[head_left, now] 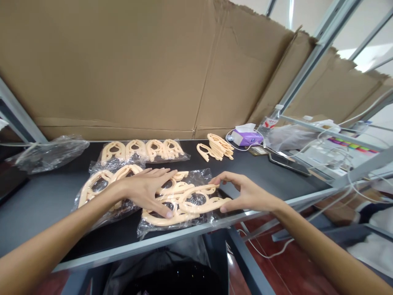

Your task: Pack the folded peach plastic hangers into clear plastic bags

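Observation:
Peach-coloured plastic folding hangers (187, 205) lie stacked in a clear plastic bag (199, 176) at the front of the black table top (251, 174). My left hand (144, 190) rests palm down, fingers apart, across that bag and a second bagged pile (98, 184) beside it. My right hand (245, 192) spans the bag's right end, with thumb and fingertips on the plastic. I cannot tell whether it grips. Behind them lies another bagged row of hangers (141, 150). A loose stack of unbagged hangers (219, 146) sits farther right.
A crumpled plastic bag (49, 153) lies at the far left. At the back right stand a tissue box (247, 137) and a plastic bottle (268, 123), with a phone (288, 163) nearby. Cardboard sheets (138, 69) line the back. White cables run along the right side.

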{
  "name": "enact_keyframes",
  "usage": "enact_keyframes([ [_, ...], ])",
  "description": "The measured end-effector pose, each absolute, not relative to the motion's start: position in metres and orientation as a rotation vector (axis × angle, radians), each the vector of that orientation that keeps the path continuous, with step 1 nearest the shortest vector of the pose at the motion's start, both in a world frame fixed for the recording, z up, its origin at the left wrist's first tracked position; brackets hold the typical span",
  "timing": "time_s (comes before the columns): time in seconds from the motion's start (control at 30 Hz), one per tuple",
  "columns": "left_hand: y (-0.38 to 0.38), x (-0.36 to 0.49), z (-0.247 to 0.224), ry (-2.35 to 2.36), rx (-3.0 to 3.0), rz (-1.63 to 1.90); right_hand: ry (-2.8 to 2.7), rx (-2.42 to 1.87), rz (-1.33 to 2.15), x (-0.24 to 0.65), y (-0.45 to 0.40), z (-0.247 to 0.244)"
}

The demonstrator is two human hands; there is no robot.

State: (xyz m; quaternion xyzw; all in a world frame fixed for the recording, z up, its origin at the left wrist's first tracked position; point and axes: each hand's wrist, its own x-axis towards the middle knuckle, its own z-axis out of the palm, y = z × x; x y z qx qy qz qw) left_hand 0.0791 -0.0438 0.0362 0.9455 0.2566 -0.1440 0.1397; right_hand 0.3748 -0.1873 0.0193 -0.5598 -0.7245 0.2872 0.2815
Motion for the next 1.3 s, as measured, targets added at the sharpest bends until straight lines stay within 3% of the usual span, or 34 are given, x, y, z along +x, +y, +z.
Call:
enact_keyframes([
  [0.27, -0.047, 0.081, 0.041, 0.750, 2.726, -0.440, -1.812, -1.461, 0.908, 0.390, -0.187, 0.013],
  [0.87, -0.046, 0.080, 0.037, 0.776, 2.712, -0.414, -1.924, -1.518, 0.723, 0.375, -0.194, 0.025],
  [1.3, -0.041, 0.077, 0.038, 0.679, 2.677, -0.304, -1.716, -1.378, 0.893, 0.363, -0.192, 0.016],
])
